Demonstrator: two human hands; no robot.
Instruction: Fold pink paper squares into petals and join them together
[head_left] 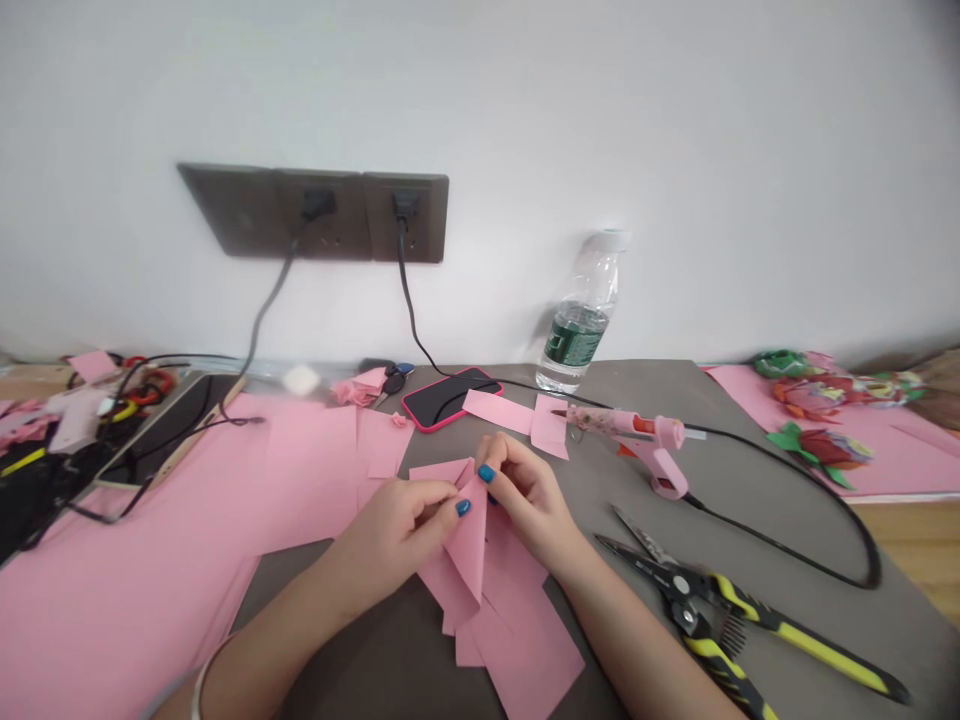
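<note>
Far left: a black bag (30, 500) with tangled cables lies there, and beside it is a dark tablet with a wooden edge (172, 430).

Under the left side: a big pink paper sheet (112, 610) covers the table and reaches near the hands.

Wall above: a dark socket panel (315, 210) has two plugs, and their black cords go down to the table.

Left hand: the left hand (390, 535) is at the left of the paper. Its fingers (427, 500) are narrow and pinch the paper edge, with blue nail polish on them.

Held thing: the folded pink paper (469, 540) stands tilted between both hands, with its point going down.

Right hand: the right hand (525, 500) is close on the other side. Its fingers (510, 475) are also narrow and hold the upper part of the same paper.

Under the hands: loose pink paper pieces (510, 640) lie on the grey mat (315, 610).

Behind the hands: a phone in a pink case (450, 398) lies flat, and a water bottle (579, 315) leans on the wall.

Right side: a pink glue gun (645, 440) lies just beside the paper strips, yellow-handled pliers (720, 610) lie near the front, and paper flowers (821, 445) are at the far right.
</note>
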